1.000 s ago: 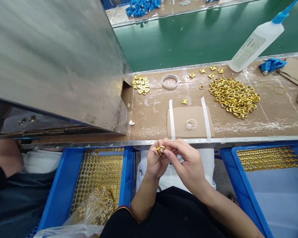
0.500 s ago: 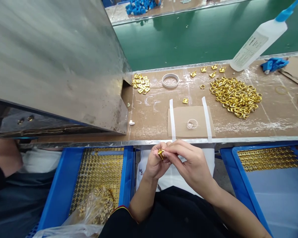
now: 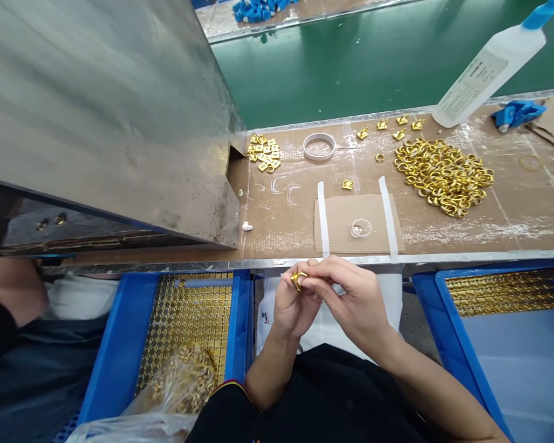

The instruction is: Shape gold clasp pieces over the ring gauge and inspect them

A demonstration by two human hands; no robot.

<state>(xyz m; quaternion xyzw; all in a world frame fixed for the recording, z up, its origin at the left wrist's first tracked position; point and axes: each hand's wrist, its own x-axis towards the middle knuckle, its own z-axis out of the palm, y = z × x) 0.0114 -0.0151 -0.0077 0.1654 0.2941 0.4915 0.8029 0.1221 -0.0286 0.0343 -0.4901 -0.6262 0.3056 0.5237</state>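
A small gold ring [image 3: 298, 281] is held up just in front of the table's near edge. My left hand [image 3: 296, 315] is closed, pinching it from the left between thumb and fingers. From the right, the thumb and forefinger of my right hand [image 3: 357, 303] press together at its side; the fingertips hide part of it. On the table beyond, a cardboard pad [image 3: 335, 224] is held down by two strips of white tape and carries a small clear dish [image 3: 361, 228]. A single gold square piece [image 3: 348, 184] lies behind the pad.
A heap of gold rings [image 3: 443, 175] lies at the right, gold square pieces [image 3: 264, 152] at the left. A tape roll [image 3: 319, 147] and a tilted bottle [image 3: 489, 71] stand farther back. Blue trays [image 3: 240, 332] flank me; a metal housing [image 3: 166, 123] rises at the left. Another person's arm [image 3: 16, 289] shows.
The gold ring has turned between my fingers, so that its round opening now shows more. Both hands stay together in nearly the same place. The view has shifted slightly.
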